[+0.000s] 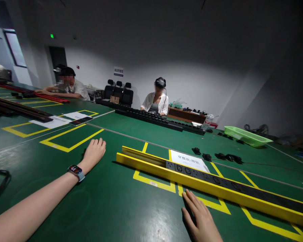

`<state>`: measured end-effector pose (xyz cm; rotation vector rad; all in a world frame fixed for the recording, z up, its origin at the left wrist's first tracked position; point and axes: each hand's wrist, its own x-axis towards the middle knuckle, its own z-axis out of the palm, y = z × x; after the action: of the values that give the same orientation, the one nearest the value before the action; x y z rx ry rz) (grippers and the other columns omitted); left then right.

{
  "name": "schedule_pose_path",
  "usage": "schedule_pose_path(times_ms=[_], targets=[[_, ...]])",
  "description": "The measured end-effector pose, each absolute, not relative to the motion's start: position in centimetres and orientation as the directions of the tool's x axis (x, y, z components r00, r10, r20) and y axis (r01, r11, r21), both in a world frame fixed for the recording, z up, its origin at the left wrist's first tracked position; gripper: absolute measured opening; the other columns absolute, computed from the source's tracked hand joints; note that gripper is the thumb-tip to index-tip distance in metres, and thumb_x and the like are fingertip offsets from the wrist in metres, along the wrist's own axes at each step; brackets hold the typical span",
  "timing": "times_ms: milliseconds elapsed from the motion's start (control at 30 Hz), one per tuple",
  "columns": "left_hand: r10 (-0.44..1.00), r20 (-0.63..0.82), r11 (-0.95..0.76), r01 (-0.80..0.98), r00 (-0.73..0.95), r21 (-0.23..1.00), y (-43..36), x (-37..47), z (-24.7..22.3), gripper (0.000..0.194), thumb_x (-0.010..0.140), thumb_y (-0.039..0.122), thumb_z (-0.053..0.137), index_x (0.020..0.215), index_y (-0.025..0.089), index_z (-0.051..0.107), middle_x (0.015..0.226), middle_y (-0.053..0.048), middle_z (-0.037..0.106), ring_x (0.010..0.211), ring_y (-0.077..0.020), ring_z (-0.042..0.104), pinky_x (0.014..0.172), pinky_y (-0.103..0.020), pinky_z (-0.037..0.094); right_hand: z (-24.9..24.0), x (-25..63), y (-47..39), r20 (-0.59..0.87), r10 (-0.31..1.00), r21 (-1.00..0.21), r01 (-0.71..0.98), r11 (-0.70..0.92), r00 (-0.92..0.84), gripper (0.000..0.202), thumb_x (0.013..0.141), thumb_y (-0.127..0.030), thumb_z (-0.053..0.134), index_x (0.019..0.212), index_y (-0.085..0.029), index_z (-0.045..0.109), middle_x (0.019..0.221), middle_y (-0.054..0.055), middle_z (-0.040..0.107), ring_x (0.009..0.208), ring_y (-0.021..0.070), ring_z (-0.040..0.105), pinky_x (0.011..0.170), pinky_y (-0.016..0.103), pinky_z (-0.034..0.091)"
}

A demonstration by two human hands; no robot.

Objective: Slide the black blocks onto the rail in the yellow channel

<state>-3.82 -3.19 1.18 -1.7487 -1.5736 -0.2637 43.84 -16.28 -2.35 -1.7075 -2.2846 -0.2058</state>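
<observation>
A long yellow channel rail (146, 165) lies slantwise across the green table, running off the right edge of the view. Black socket modules (197, 174) sit in a row inside it, while its left end shows a bare groove. Just on the near side of the rail, my right hand (201, 216) rests on the table with fingers stretched out, holding nothing. My left hand (94, 152), with a watch (76, 170) on its wrist, lies on the table left of the rail's end. Its fingers are loosely extended and nothing shows in them.
A printed white sheet (189, 160) lies behind the rail. Beyond it are small black parts (228, 157) and a light green basket (247, 135). Black strips (151, 117) lie before a person (155, 102) opposite. A phone (80, 121) and dark rails (20, 107) are at left.
</observation>
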Motion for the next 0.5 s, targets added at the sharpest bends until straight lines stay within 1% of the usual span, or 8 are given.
schedule_pose_path(times_ms=[67,133,233,333,400,500], targets=[[0.778,0.6,0.075,0.921,0.185,-0.381,-3.22,-3.8,0.8,0.032,0.089,0.021,0.037,0.103,0.006,0.062,0.111,-0.024,0.058,0.089,-0.0315,0.055,0.078,-0.043,0.037,-2.59,44.0,-16.11,0.315,0.91,-0.045,0.954,0.297,-0.269,0.05,0.09,-0.043,0.036,0.127,-0.015,0.056,0.137,0.01,0.047,0.125,0.0289,0.045,0.1,0.051,0.042],[0.791,0.59,0.089,0.924,0.16,-0.371,-3.29,-3.91,0.62,0.033,0.09,0.022,0.036,0.104,0.007,0.062,0.111,-0.024,0.057,0.089,-0.0309,0.055,0.077,-0.042,0.037,-2.84,44.18,-15.97,0.321,0.905,-0.045,0.95,0.309,-0.279,0.051,0.089,-0.044,0.036,0.125,-0.014,0.057,0.136,0.011,0.048,0.125,0.0291,0.046,0.1,0.051,0.043],[0.798,0.583,0.084,0.931,0.151,-0.356,-3.28,-4.17,0.56,0.034,0.09,0.022,0.036,0.111,0.007,0.059,0.103,-0.021,0.06,0.087,-0.0299,0.055,0.077,-0.041,0.037,-3.06,44.34,-15.92,0.33,0.9,-0.053,0.946,0.319,-0.285,0.05,0.09,-0.044,0.036,0.126,-0.015,0.057,0.136,0.01,0.048,0.125,0.0286,0.045,0.1,0.051,0.043],[0.785,0.594,0.042,0.941,0.177,-0.336,-3.15,-4.39,0.54,0.038,0.089,0.022,0.037,0.119,0.007,0.055,0.096,-0.019,0.06,0.086,-0.0302,0.055,0.076,-0.042,0.038,-3.06,44.32,-16.03,0.335,0.903,-0.068,0.949,0.309,-0.27,0.05,0.089,-0.043,0.037,0.127,-0.015,0.055,0.137,0.011,0.047,0.126,0.0285,0.045,0.101,0.05,0.042],[0.771,0.602,-0.016,0.952,0.205,-0.304,-3.1,-4.45,0.51,0.037,0.089,0.023,0.037,0.117,0.007,0.055,0.096,-0.02,0.06,0.087,-0.0311,0.055,0.076,-0.043,0.038,-3.04,44.27,-16.1,0.332,0.907,-0.084,0.95,0.301,-0.259,0.05,0.089,-0.043,0.037,0.127,-0.015,0.055,0.137,0.011,0.047,0.126,0.0284,0.045,0.101,0.05,0.042],[0.755,0.612,-0.107,0.964,0.237,-0.242,-3.21,-4.39,0.49,0.034,0.09,0.024,0.036,0.109,0.008,0.059,0.1,-0.022,0.059,0.089,-0.0322,0.055,0.077,-0.046,0.039,-3.01,44.19,-16.16,0.33,0.913,-0.114,0.95,0.291,-0.24,0.049,0.089,-0.043,0.038,0.126,-0.017,0.056,0.137,0.01,0.048,0.126,0.0285,0.044,0.103,0.05,0.04]])
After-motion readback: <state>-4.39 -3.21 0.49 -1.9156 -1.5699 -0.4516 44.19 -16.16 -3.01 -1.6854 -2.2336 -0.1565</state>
